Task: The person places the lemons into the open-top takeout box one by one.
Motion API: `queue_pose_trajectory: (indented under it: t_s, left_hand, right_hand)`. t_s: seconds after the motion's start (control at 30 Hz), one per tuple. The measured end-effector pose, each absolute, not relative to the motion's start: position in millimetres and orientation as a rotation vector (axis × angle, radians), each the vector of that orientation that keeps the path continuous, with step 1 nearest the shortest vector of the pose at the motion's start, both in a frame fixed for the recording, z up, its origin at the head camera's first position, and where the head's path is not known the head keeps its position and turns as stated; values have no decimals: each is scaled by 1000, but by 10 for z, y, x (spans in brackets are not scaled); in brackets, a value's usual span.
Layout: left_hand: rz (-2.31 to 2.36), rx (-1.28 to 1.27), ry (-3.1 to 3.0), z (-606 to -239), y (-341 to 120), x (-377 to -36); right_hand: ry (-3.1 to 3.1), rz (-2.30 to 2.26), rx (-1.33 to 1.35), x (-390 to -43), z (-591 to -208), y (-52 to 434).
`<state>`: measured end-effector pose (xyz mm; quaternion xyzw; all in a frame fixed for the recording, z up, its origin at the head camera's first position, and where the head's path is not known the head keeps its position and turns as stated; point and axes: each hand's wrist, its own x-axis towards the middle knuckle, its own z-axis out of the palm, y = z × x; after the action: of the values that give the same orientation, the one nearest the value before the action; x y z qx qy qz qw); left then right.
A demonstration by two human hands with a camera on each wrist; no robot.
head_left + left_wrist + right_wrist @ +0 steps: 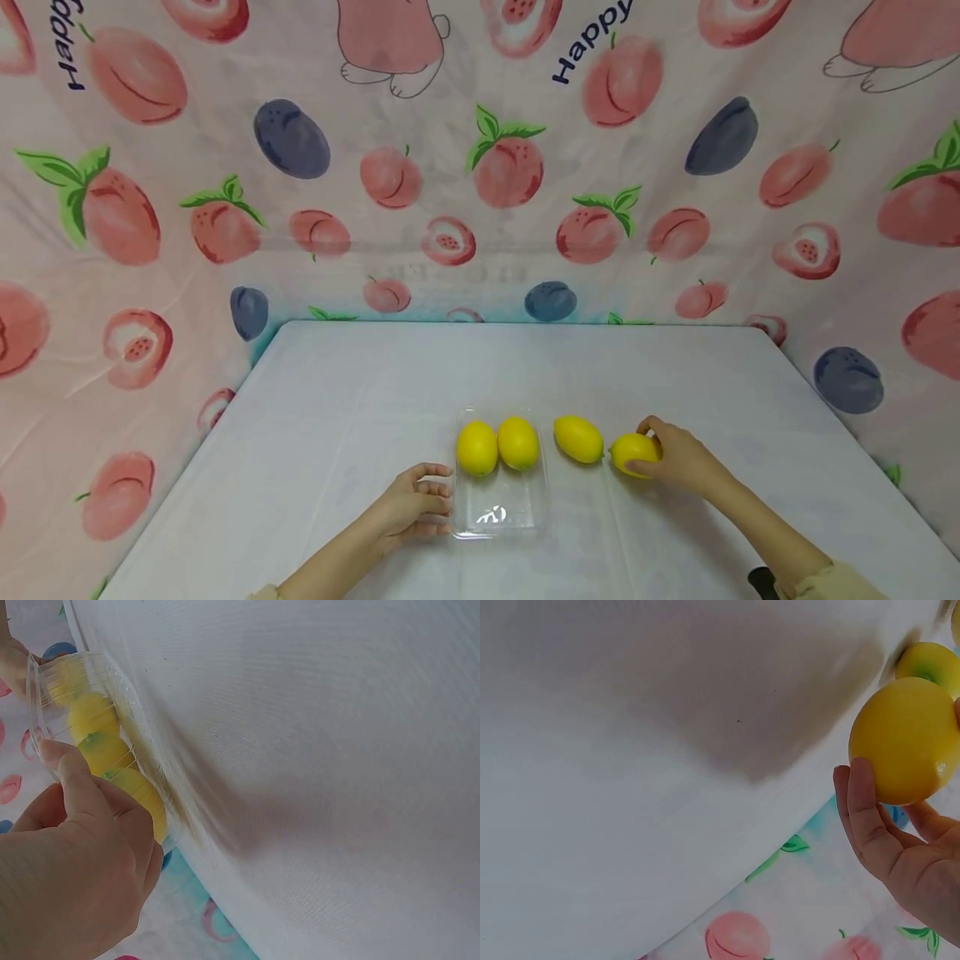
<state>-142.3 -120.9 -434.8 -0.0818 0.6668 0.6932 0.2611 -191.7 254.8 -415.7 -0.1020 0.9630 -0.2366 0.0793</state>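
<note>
My right hand [686,460] holds a yellow lemon [904,739], thumb on one side and fingers curled round the other. Just left of it, another lemon [579,439] lies on the table, its tip close to the held one. A clear plastic tray [495,521] stands further left, with two lemons side by side in its far half: a left lemon [477,448] and a right lemon [518,443]. At the tray's left edge is my left hand [412,507], its fingers spread and only slightly bent, the tips at the rim.
The white table [360,383] runs back to a hanging cloth [450,167] printed with fruit, which also borders both sides. A dark object [762,582] shows beneath the right forearm at the near edge.
</note>
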Motion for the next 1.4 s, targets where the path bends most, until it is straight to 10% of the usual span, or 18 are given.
queue_pose_trajectory:
  t_s: [1.4]
  left_hand:
    - [1869, -225, 1824, -4311, -1206, -1423]
  right_hand:
    - [2722, -1018, -467, -1679, -3902, 1726]
